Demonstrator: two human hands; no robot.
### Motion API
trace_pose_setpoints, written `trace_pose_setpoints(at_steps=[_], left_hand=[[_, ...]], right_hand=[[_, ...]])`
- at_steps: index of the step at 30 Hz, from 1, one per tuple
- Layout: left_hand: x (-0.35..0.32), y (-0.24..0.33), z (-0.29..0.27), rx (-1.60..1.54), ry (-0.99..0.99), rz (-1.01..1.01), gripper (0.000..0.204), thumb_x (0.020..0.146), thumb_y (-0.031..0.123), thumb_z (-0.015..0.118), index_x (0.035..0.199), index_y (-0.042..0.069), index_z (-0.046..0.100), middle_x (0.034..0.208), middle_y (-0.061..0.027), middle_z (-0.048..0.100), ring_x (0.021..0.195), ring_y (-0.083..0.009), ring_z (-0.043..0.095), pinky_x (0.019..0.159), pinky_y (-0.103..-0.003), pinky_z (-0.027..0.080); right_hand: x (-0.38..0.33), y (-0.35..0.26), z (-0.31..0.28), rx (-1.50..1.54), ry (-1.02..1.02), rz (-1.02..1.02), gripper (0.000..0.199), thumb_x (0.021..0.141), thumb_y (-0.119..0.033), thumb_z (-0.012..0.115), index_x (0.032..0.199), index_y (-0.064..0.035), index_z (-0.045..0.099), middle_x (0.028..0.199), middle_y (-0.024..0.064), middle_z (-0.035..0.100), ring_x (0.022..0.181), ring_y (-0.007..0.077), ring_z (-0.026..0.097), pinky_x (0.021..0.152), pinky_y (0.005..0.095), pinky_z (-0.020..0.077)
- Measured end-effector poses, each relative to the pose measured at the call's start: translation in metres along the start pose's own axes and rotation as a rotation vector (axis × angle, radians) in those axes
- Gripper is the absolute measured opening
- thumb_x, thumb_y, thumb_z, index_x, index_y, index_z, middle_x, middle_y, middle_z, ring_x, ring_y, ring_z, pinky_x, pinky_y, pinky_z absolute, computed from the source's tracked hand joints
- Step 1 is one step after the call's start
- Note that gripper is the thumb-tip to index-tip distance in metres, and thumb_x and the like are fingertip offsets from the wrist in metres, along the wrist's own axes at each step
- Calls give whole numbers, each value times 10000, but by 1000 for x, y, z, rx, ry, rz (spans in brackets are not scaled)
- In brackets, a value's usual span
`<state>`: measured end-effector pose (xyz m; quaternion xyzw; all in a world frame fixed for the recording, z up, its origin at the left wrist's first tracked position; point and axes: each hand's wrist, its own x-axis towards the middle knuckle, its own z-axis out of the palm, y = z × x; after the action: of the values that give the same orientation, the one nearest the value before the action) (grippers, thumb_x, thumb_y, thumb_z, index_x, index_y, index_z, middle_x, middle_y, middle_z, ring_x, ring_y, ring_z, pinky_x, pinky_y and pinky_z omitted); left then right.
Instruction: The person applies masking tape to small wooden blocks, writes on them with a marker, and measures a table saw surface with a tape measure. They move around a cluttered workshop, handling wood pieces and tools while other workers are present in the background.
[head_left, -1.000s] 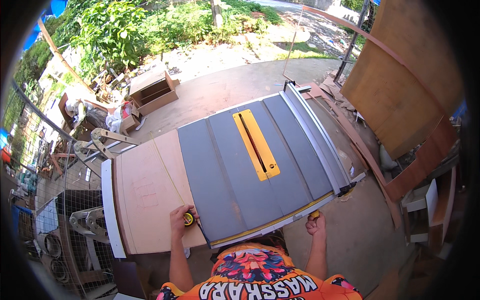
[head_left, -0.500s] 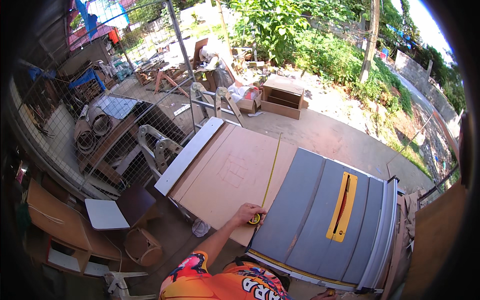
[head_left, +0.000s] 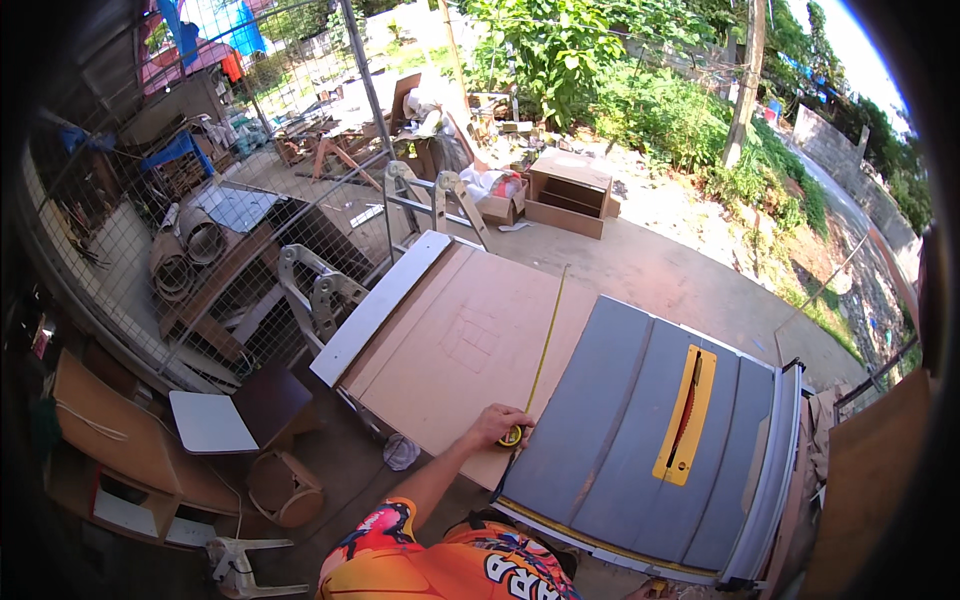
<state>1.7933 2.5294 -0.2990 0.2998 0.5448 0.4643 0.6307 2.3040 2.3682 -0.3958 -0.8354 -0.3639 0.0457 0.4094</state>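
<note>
Measuring a brown board (head_left: 455, 345) at frame centre, my left hand (head_left: 497, 428) closes its grip on a yellow tape measure (head_left: 513, 437) at the near edge; next I would read the blade. My right hand is out of view.

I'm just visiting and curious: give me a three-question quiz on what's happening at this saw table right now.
1. True or false: the left hand holds a tape measure at the near edge of the wooden board.
2. The yellow tape runs: A) across the saw table, B) along the board's right side, C) down to the ground.
3. What colour is the plate around the saw blade?

Key: 1 true; 2 B; 3 yellow.
</note>
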Motion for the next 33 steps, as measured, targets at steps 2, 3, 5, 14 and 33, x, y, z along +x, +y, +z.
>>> trace_pose_setpoints(at_steps=[2,3,5,14,33], left_hand=[[-2,2,-1,-13,-11,2,246,966,180,670,968,-48,763,793,-104,730,677,-214,742,635,-306,593],[-4,3,-2,4,-7,2,246,968,179,669,969,-49,762,793,-104,728,677,-214,741,636,-306,592],[-2,6,0,44,-11,0,247,971,178,667,970,-51,760,793,-102,725,676,-213,741,640,-306,592],[1,2,2,5,59,-24,265,974,172,663,987,-89,710,806,-144,706,684,-258,742,692,-401,654],[0,12,24,100,47,-52,273,976,211,617,997,-46,705,798,-126,703,669,-261,733,601,-367,628]], right_hand=[[-4,-7,-7,-27,2,28,465,1025,-166,626,1378,74,442,1091,202,598,1004,346,621,889,452,509],[-6,-11,-11,-9,3,52,462,1025,-164,626,1377,74,443,1090,201,598,1004,345,621,890,453,509],[-8,-13,-15,191,8,159,483,1019,-177,638,1393,56,442,1124,203,605,1041,339,618,924,462,497],[31,10,-1,938,-270,1063,524,1039,-634,453,1124,-127,558,714,16,530,486,108,458,433,260,348],[24,62,-1,1350,-405,1117,468,1035,-471,557,1344,-156,401,862,78,598,491,140,481,465,301,466]])
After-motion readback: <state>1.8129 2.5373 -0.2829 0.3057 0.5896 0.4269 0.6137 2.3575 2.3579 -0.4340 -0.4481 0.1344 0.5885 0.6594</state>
